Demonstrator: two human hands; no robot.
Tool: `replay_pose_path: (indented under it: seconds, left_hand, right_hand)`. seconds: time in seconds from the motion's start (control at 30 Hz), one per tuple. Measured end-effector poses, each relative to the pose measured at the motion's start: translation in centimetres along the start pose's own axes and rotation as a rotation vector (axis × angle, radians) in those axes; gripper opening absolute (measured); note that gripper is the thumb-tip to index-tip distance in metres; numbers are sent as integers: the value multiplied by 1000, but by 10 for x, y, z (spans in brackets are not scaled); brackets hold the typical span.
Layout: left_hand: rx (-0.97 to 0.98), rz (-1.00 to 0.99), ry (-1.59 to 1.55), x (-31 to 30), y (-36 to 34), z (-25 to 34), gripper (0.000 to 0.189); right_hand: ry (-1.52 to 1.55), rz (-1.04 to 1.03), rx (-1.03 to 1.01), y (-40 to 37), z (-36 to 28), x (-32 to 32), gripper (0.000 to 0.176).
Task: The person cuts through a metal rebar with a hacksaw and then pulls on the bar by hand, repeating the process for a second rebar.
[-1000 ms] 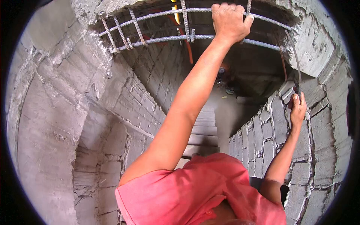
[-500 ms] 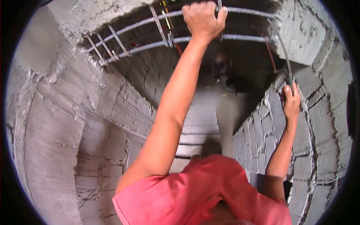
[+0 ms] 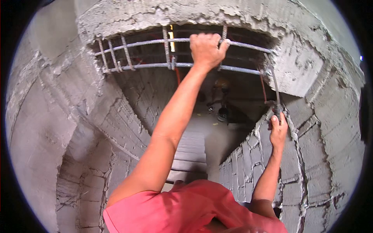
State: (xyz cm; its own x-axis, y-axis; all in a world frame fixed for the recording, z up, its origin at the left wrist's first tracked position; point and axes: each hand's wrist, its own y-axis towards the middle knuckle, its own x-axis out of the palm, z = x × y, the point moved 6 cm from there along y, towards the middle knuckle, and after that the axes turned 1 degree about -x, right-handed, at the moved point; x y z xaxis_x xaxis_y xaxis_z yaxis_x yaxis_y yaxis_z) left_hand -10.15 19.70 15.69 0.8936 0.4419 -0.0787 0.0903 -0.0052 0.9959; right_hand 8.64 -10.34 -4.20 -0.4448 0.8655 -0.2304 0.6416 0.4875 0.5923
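My left hand [image 3: 207, 49] is wrapped round the upper rebar [image 3: 149, 41], close to where a short upright bar crosses it. Below it, a second rebar [image 3: 155, 65] runs roughly parallel across the opening. My right hand [image 3: 278, 130] is closed on the dark handle of a hacksaw [image 3: 276, 89], held with its frame pointing up. The saw's thin reddish blade [image 3: 264, 87] rises to the right end of the lower rebar, beside the broken concrete edge [image 3: 297, 66]. Exactly where blade and bar meet is hard to make out.
Rough concrete [image 3: 186, 14] borders the opening. Stairs [image 3: 188, 155] lead down between a plastered wall [image 3: 50, 128] and a block wall [image 3: 311, 155]. Far below, a person in a yellow helmet [image 3: 222, 83] is near a bucket [image 3: 222, 113]. A red strip [image 3: 178, 76] hangs behind the rebars.
The view has shifted, so the opening and rebars sit lower and more of the upper concrete shows. My left hand keeps its hold on the upper rebar and my right hand keeps the hacksaw.
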Motion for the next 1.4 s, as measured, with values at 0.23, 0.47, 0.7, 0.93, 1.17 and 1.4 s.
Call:
replay_pose_path:
  seconds: [0.23,0.47,0.7,0.93,1.17,1.4]
  left_hand:
    - [26,-31,20,-3,2,1,40]
    - [19,-34,12,1,-1,-1,39]
    - [21,1,11,-1,0,-2,38]
    - [4,21,-39,-3,-3,-4,37]
    - [-18,24,-87,-1,-7,-9,36]
    - [-4,14,-104,-3,-7,-10,37]
  right_hand:
    - [7,-39,20,0,-5,2,40]
    - [-44,25,-69,-2,-9,4,40]
    - [103,-1,-12,-2,-7,8,41]
    - [33,-24,13,-1,-4,6,42]
    - [40,75,-32,-3,-14,10,57]
    - [-162,22,-110,-3,-31,12,59]
